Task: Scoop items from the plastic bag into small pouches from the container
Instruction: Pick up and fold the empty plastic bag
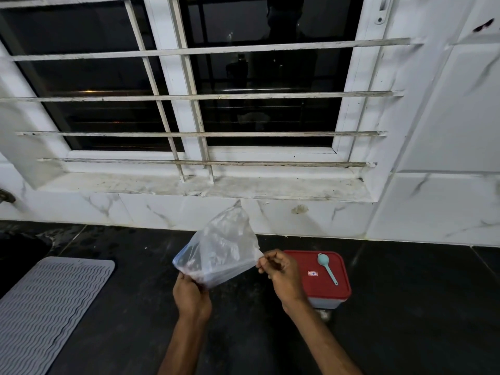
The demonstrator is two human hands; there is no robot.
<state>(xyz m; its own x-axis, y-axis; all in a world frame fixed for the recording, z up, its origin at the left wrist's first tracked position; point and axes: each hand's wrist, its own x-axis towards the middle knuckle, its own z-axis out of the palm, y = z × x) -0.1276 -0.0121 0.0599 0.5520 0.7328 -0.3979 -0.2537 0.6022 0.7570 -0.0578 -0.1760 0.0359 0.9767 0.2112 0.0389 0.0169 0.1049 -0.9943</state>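
Two hands hold bag [219,255] above counter [135,307] | left hand [190,296] grips bottom corner | right hand [281,272] pinches right edge | spoon [326,267] on lidded container [324,277], right

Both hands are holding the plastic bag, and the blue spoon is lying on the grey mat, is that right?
Not quite. The head view shows the blue spoon lying on the red lid of the container, not on the grey mat, which lies off to the left. The rest stands: the left hand and the right hand both hold the plastic bag.
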